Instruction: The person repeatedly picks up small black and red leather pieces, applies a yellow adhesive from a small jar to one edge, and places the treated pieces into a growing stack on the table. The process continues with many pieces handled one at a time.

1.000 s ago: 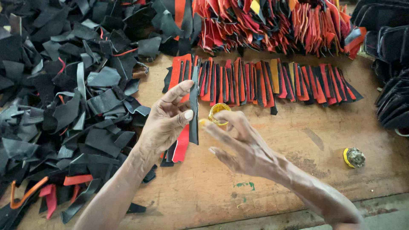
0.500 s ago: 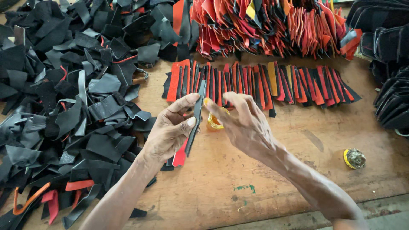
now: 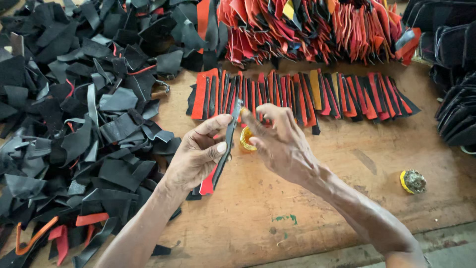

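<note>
My left hand [image 3: 198, 154] pinches a narrow black strip [image 3: 227, 144] of leather-like material, held edge-on above the wooden table [image 3: 297, 208]. My right hand [image 3: 280, 139] is at the strip's upper end, fingertips touching it. Just under my right fingers sits a small yellow container [image 3: 246, 138] on the table. A red strip [image 3: 208, 182] lies below my left hand.
A row of red and black strips [image 3: 307, 94] lies fanned out behind my hands. A big heap of black scraps [image 3: 64, 124] fills the left side. Bundled red pieces [image 3: 317, 30] are stacked at the back, black stacks [image 3: 456, 99] at right. A yellow-rimmed lid [image 3: 412, 181] lies right.
My hands have come together: the right hand moved from beside the yellow container up to the top of the black strip. My left hand has kept hold of the strip throughout.
</note>
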